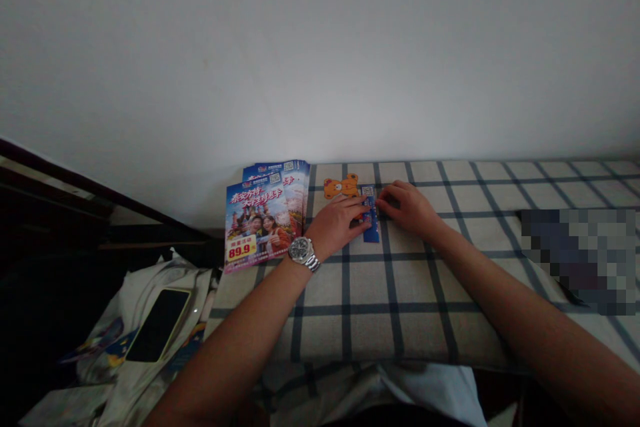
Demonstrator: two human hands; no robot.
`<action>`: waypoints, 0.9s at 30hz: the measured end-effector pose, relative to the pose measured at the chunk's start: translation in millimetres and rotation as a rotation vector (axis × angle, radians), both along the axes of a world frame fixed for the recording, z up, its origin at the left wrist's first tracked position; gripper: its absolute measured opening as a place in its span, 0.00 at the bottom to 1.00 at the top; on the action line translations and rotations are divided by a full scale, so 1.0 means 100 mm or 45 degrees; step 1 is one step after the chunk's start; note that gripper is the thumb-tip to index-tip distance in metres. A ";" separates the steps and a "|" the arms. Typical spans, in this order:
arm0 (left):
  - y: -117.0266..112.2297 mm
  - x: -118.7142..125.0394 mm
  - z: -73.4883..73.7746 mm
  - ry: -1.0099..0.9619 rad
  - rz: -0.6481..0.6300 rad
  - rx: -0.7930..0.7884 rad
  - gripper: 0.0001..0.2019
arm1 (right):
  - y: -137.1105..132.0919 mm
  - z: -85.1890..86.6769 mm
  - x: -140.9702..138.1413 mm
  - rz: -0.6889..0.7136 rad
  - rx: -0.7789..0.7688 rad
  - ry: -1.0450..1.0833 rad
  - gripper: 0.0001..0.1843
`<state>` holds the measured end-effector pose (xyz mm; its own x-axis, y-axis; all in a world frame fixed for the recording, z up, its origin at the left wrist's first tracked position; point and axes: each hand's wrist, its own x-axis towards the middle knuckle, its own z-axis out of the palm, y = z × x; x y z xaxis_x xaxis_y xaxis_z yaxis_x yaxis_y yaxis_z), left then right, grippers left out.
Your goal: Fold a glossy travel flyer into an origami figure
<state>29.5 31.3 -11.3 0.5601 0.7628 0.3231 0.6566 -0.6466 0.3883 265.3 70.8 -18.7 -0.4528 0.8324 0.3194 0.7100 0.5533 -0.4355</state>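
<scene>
My left hand (336,224), with a metal watch on its wrist, lies palm down on a folded blue leaflet (371,221) on the checked cloth. Its fingers are stretched flat and press the paper. My right hand (409,207) comes in from the right, its curled fingertips pressing together on the leaflet's top edge. An orange bear-shaped cutout (341,185) lies just beyond my left hand, near the wall.
A stack of colourful flyers (263,217) marked 89.9 sits at the cloth's left edge. The checked cloth (400,300) covers the surface up to a white wall. A phone (158,324) rests on bags at the lower left. A blurred patch sits at right.
</scene>
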 end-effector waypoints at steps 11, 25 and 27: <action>-0.01 0.00 0.00 0.038 -0.005 0.041 0.16 | 0.08 0.11 -0.06 -0.095 -0.095 -0.026 0.07; -0.02 0.02 -0.01 -0.010 0.020 0.006 0.15 | 0.14 0.06 -0.08 -0.098 -0.045 -0.067 0.07; -0.02 0.02 -0.02 -0.013 0.026 0.008 0.15 | 0.14 0.05 -0.06 -0.051 -0.043 -0.051 0.06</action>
<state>31.8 29.4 -13.1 0.5407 0.7722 0.3338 0.6658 -0.6353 0.3912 259.6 85.1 -14.2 -0.4309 0.8601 0.2730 0.7487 0.5096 -0.4240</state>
